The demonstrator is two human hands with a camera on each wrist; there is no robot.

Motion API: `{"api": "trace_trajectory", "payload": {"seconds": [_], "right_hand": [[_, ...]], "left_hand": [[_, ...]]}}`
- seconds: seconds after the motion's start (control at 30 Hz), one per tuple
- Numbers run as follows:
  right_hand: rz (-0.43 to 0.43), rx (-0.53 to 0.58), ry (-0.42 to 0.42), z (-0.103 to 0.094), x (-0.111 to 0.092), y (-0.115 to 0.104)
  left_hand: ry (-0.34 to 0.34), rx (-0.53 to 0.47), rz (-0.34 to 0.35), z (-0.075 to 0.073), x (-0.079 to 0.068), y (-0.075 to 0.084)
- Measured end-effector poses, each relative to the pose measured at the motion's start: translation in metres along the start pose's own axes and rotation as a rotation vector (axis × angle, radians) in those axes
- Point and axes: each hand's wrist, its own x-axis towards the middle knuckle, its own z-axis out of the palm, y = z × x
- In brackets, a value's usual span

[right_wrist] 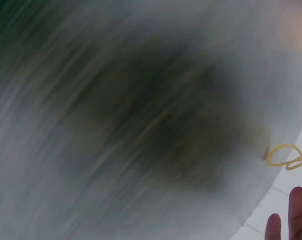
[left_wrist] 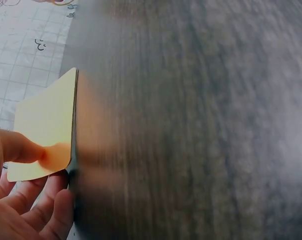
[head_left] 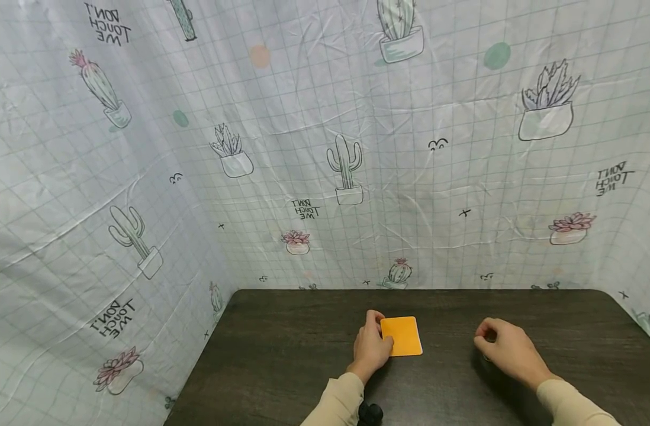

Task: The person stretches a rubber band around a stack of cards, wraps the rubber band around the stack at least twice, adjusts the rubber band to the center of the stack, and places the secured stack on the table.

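My left hand (head_left: 373, 346) grips a square orange card (head_left: 402, 336) by its left edge, with the thumb on the face and the other fingers behind. In the left wrist view the card (left_wrist: 48, 120) stands tilted just over the table, looking paler; whether it is one card or a thin stack, I cannot tell. Off to the right, my right hand (head_left: 508, 349) is held above the table, thumb and forefinger brought together in a ring. A thin yellow rubber band (right_wrist: 293, 161), looped and twisted, hangs from its fingertips (right_wrist: 296, 200) in the right wrist view.
Both hands are over a dark wood-grain table (head_left: 282, 343). A pale curtain (head_left: 282, 148) printed with cacti closes off the back and sides. Beside the left sleeve sits a small black rounded object (head_left: 371, 413).
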Motion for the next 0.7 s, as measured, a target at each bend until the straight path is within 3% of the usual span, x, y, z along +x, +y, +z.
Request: {"api": "trace_trajectory", "payload": {"seconds": [0.1, 0.33, 0.53, 0.7], "right_hand": [[0.089, 0.123, -0.011, -0.003, 0.001, -0.004], [0.189, 0.362, -0.05, -0.011, 0.006, -0.009], [0.267, 0.676, -0.119, -0.017, 0.009, -0.017], [0.279, 1.0, -0.256, -0.027, 0.013, -0.022]], "left_hand": [[0.01, -0.023, 0.012, -0.001, 0.001, -0.003], [0.003, -0.122, 0.015, -0.006, 0.002, -0.003], [-0.004, -0.283, 0.053, -0.01, 0.004, 0.0], [-0.02, -0.379, 0.085, -0.015, 0.003, 0.004]]}}
